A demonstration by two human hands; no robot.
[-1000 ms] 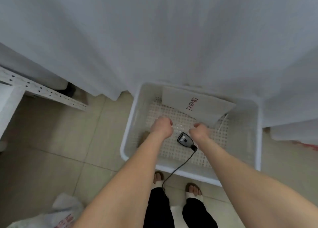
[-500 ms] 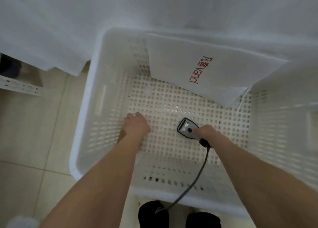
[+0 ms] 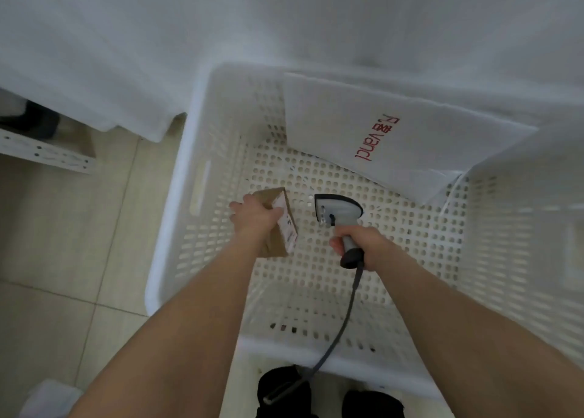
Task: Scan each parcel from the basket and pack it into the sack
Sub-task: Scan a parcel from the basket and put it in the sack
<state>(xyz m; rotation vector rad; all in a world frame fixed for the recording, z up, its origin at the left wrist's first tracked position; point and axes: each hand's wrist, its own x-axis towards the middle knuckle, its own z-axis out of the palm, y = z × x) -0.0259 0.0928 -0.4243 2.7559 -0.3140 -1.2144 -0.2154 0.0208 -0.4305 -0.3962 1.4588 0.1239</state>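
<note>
My left hand (image 3: 256, 218) grips the small cardboard parcel (image 3: 279, 242) low inside the basket (image 3: 316, 280), label edge turned rightward. My right hand (image 3: 361, 244) clasps the barcode scanner (image 3: 339, 210) just beside it. Recommendation: square the label to the scanner window and steady both before triggering.

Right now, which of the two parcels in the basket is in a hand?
The small brown box, gripped by the left hand; the flat white parcel with red lettering sits untouched beyond it.
</note>
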